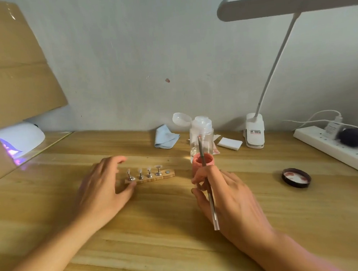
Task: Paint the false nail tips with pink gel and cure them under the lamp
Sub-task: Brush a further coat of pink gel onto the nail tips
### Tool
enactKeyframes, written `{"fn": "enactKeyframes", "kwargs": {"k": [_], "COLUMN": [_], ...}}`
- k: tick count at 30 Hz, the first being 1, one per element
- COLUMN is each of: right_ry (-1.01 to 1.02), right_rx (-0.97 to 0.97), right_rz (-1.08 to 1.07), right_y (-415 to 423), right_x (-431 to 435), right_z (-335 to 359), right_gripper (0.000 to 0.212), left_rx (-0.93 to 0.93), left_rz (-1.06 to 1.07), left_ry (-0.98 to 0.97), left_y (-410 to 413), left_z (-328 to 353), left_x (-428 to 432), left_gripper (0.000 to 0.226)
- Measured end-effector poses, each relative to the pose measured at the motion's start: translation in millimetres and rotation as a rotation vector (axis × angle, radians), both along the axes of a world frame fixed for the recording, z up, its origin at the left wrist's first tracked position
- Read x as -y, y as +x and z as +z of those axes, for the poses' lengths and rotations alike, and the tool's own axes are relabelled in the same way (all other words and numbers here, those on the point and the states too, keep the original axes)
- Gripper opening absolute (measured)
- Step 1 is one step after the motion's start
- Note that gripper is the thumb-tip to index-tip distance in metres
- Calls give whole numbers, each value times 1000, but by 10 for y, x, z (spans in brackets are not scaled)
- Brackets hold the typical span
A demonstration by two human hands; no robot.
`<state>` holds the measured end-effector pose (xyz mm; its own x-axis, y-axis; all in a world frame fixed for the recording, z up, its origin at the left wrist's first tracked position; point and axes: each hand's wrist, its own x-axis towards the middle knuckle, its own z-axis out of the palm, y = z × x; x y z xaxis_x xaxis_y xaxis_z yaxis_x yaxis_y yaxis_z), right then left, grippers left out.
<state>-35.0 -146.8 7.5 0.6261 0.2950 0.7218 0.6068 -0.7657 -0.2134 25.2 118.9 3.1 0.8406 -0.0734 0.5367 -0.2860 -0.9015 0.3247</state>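
The wooden tabletop point(159, 232) carries a white curing lamp point(23, 135) at far left, glowing violet inside. The left hand point(101, 189) lies open, fingers loosely spread over the left end of a wooden holder strip point(170, 174), thumb touching its near corner. The right hand point(231, 199) has its fingers curled round a brush point(209, 192), pinching it. The brush crosses over the open pink gel jar point(198, 164), just right of the strip. 4 nail tips point(158, 167) stand on the strip's metal posts.
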Motion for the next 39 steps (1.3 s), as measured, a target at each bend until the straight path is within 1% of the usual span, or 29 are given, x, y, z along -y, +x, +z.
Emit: {"fn": "enactKeyframes", "kwargs": {"k": [1, 2, 3, 5, 7, 10, 12, 15, 16, 18, 20, 21, 24, 26, 28, 31, 34, 37, 39], "right_ry": [22, 47, 73, 107, 106, 132, 134, 134, 165, 307, 468, 534, 645, 667, 676, 647, 625, 621, 620], "right_rx": [1, 2, 6, 32, 49, 0, -25, -41, -57, -105, -180, -214, -251, -287, -319, -316, -332, -348, -342], "right_rz": [4, 6, 5, 4, 9, -3, -7, -16, -19, -2, 12, 10, -5, 24, 59, 79, 70, 61, 52], "right_y": [-9, -16, -22, -29, -34, -33, -18, 15, 24, 33, 58, 79, 133, 148, 145, 144, 140, 134, 130], "right_x": [5, 9, 10, 17, 27, 52, 51, 49, 49, 76, 116, 135, 168, 174, 184, 180, 175, 167, 164], "right_z": [2, 6, 9, 14, 7, 3, 0, 13, 28, 46, 43, 42, 47, 46, 43, 48, 36, 25, 40], "right_gripper": [18, 19, 20, 23, 22, 20, 18, 22, 26, 35, 41, 38, 14, 8, 7, 10, 10, 10, 11], "left_rx": [120, 183, 172, 7, -153, -248, -278, -250, -240, -213, -187, -194, -221, -241, -259, -272, -280, -292, -301], "left_rz": [-41, -116, -208, -362, -452, -529, -546, -534, -519, -479, -437, -425, -394, -387, -404, -424, -428, -424, -419], "left_ry": [84, 110, 105, 38, -92, -275, -325, -285, -258, -243, -263, -275, -293, -304, -324, -331, -343, -301, -284], "left_y": [-70, -164, -255, -397, -450, -383, -325, -272, -255, -205, -143, -111, -53, -40, -50, -60, -57, -65, -65], "left_z": [52, 118, 160, 161, 79, 44, 66, 26, -2, -50, -61, -56, -42, -59, -76, -79, -79, -78, -81], "left_x": [86, 211, 353, 651, 878, 994, 1007, 1014, 1008, 969, 909, 880, 804, 781, 792, 811, 803, 805, 801], "left_gripper": [48, 44, 38, 31, 22, 12, 7, 23, 22, 15, 13, 13, 11, 9, 6, 2, 6, 5, 8]}}
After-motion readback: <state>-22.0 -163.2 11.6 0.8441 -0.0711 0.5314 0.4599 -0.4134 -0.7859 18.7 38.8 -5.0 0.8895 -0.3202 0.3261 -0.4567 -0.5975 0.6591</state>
